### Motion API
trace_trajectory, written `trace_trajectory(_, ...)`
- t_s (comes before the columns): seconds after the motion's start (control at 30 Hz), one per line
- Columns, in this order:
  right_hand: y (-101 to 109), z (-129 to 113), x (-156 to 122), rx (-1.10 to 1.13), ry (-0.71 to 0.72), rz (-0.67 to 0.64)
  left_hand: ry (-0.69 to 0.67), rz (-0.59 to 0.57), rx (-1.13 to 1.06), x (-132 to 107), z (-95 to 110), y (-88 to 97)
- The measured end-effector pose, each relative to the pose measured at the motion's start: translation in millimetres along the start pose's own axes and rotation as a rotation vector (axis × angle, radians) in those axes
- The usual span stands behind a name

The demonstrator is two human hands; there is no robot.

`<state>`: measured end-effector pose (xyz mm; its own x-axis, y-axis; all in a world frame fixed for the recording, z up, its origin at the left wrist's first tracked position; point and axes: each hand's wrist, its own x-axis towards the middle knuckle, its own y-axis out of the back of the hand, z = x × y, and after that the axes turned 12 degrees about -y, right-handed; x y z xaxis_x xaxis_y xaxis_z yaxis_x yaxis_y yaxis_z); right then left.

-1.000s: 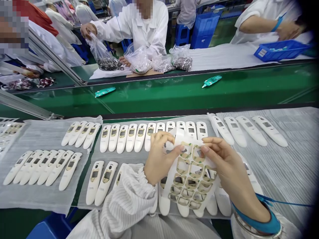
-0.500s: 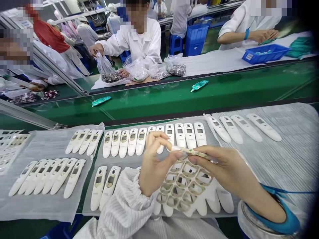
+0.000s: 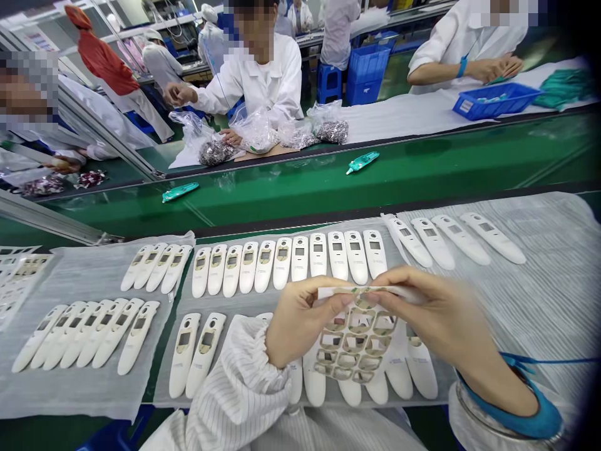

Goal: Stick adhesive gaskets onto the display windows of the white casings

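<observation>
Both my hands pinch the top edge of a sheet of adhesive stickers (image 3: pixel 353 342), a translucent sheet with rows of ring-shaped pieces. My left hand (image 3: pixel 305 316) grips it at the left and my right hand (image 3: pixel 432 310) at the right, thumbs close together. The sheet hangs down over a row of white handheld device housings (image 3: pixel 313 385) and partly hides them. Beyond my hands stands another row of white housings (image 3: pixel 265 266), each with a small display window. Some of these have a tan ring around the window.
More housings (image 3: pixel 91 329) lie on foam sheeting at the left, and a few housings (image 3: pixel 493 238) at the right. Cut sticker sheets (image 3: pixel 23 275) lie far left. Green correction-tape-like items (image 3: pixel 363 163) rest on the green conveyor (image 3: pixel 282 194). Co-workers sit across it beside a blue bin (image 3: pixel 495 100).
My left fingers have folded down to the sheet's top edge, and the sheet now hangs more upright. The co-worker's raised hand has let go of the plastic bag. The green items have shifted left.
</observation>
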<state>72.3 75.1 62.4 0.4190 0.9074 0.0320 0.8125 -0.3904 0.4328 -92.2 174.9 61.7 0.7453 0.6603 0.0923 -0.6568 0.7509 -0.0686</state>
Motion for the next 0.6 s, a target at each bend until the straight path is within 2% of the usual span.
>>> trace_trajectory(0.1, -2, 2, -1, -0.024, 0.036, 0.010, -0.044, -0.021, 0.030, 2, 3, -0.8)
trace_trajectory(0.2, -5, 3, -4, -0.064, 0.099, 0.026, -0.092, 0.015, 0.052, 2, 2, -3.0)
trace_trajectory(0.4, -7, 2, -7, -0.122, 0.252, 0.142, -0.229, 0.076, 0.060, -3, -6, -4.1)
trace_trajectory(0.5, -4, 2, -7, -0.124, 0.321, 0.125, -0.274, 0.056, 0.062, -4, -9, -1.9)
trace_trajectory(0.6, -1, 4, -6, -0.098, 0.315, 0.093, -0.302, 0.023, 0.067, -4, -10, 0.3)
